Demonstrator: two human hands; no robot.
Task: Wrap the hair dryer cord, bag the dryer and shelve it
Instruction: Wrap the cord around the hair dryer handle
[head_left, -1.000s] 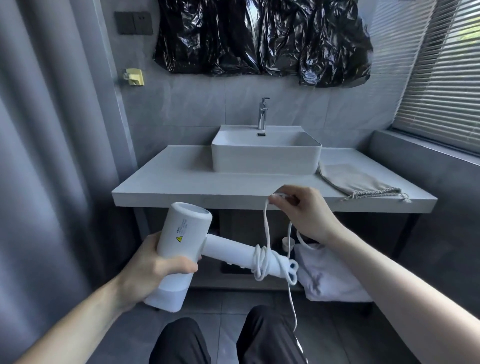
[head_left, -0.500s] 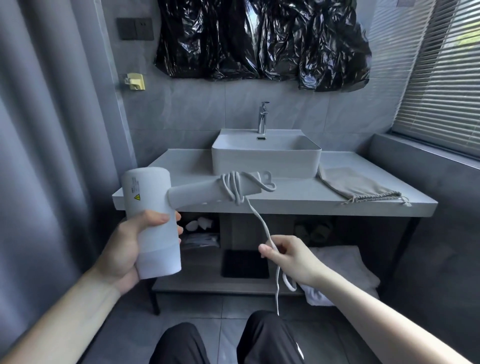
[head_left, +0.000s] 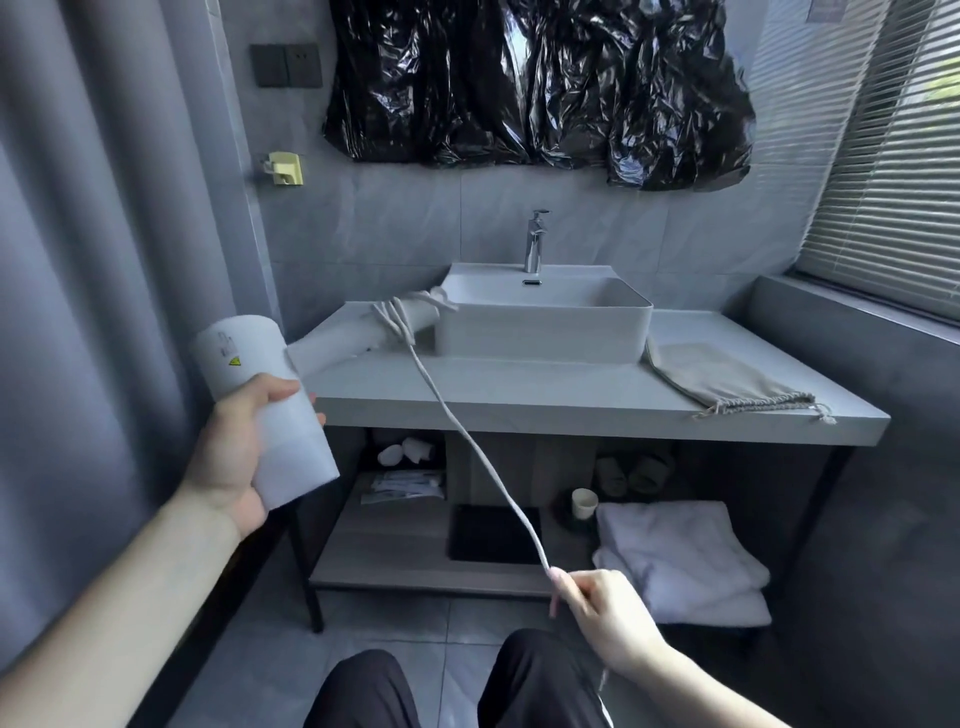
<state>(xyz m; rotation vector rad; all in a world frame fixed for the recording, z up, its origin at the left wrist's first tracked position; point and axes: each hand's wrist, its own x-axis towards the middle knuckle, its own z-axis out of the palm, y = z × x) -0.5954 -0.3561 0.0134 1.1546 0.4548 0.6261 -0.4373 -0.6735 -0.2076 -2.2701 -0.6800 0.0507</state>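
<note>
hair dryer (head_left: 265, 405) barrel gripped by left hand (head_left: 234, 457) | limp cord (head_left: 467, 441) pinched taut by right hand (head_left: 597, 608) | plastic judged light, slippery; handle (head_left: 363, 338) half wrapped

Both forearms are bare from the frame edges to the wrists, with no sleeve, watch, ring or bracelet showing on either. The left hand (head_left: 236, 457) sits at the centre left of the frame, the right hand (head_left: 602, 613) at the lower centre right; the nails that show are short and unpainted. At the bottom centre, two knees in black trousers (head_left: 540, 680) rise into view, and a thin white stripe runs down the outer side of the right leg.
</note>
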